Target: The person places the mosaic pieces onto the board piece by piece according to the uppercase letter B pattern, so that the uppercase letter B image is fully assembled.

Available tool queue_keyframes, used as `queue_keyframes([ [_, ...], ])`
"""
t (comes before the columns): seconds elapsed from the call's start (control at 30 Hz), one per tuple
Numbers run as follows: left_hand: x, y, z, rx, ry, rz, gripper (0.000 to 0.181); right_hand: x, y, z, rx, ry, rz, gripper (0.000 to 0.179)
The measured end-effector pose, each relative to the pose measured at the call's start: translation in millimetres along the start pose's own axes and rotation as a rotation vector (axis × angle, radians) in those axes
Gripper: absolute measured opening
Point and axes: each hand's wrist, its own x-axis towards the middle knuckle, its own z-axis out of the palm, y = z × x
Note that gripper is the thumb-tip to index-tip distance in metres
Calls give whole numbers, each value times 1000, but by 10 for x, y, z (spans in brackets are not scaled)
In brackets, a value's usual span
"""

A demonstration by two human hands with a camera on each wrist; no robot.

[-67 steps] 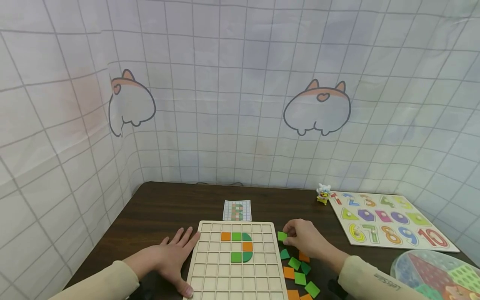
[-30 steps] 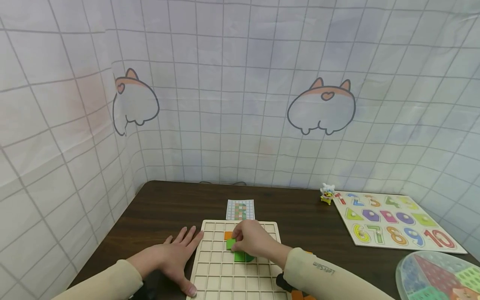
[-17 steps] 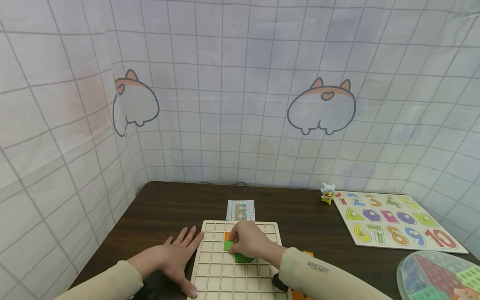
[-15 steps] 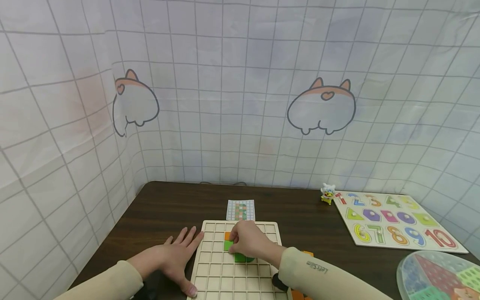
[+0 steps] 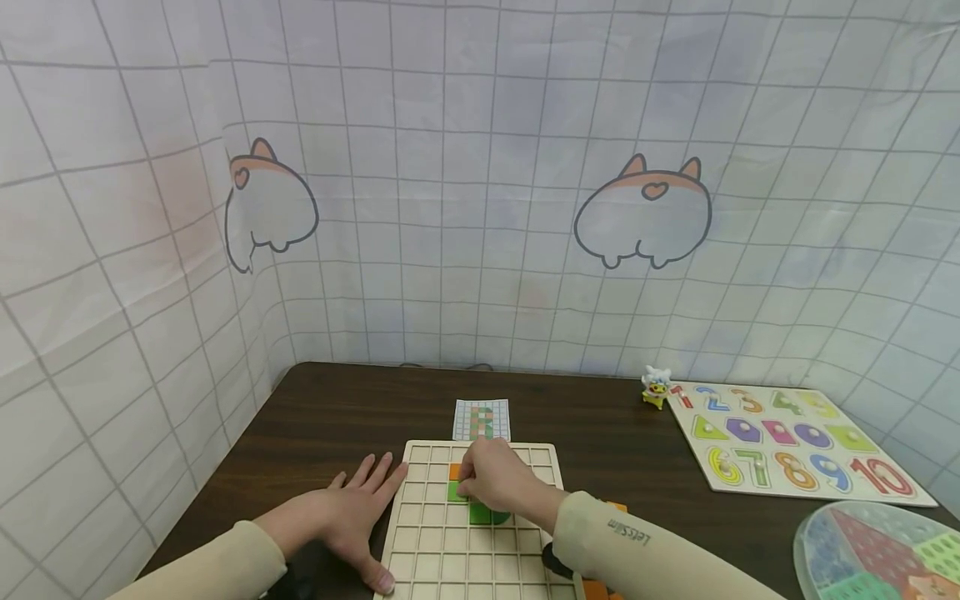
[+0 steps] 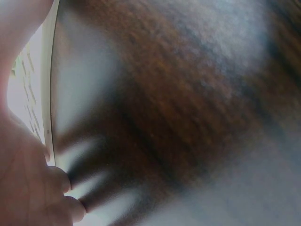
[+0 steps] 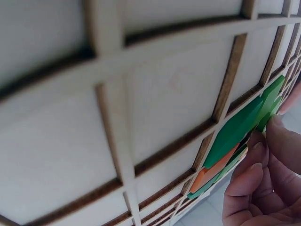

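Observation:
My left hand (image 5: 345, 515) lies spread along the left edge of the wooden grid board (image 5: 427, 567), thumb on the near part of the rim and fingertips by the far part. My right hand (image 5: 498, 477) is over the board, thumb and fingertips pinching a light green square tile (image 5: 456, 492) at a cell just below an orange square tile (image 5: 455, 472). Right of it, another light green tile (image 5: 480, 513) and a dark green curved tile (image 5: 500, 517) sit in cells. The right wrist view shows thumb (image 7: 284, 141) and curled fingers close against the green tile (image 7: 269, 115). The hand covers other placed tiles.
A small printed pattern card (image 5: 482, 419) lies beyond the board. Loose orange tiles (image 5: 596, 590) show beside the right sleeve, which hides others. Further right are a number puzzle board (image 5: 795, 446), a small figurine (image 5: 656, 388) and a round clear container (image 5: 862, 550).
My right hand has carried the light green tile from the loose pile leftward onto the board. The tile was tilted a second ago and now lies flatter. The left hand stays by the board.

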Motion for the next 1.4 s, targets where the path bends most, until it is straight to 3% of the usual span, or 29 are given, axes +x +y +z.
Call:
queue_keyframes([
  [0.6,39,-4,-4,3,-3,4,151,-2,13,9,-1,19,8,8],
  [0.87,29,9,5,-4,-6,4,150,-82,85,-96,86,26,6,8],
  [1.07,26,-17,-3,-12,-10,14,149,-224,298,-316,108,47,52,5],
  [1.4,34,-56,11,-11,-8,13,149,-595,869,-670,104,83,219,3],
])
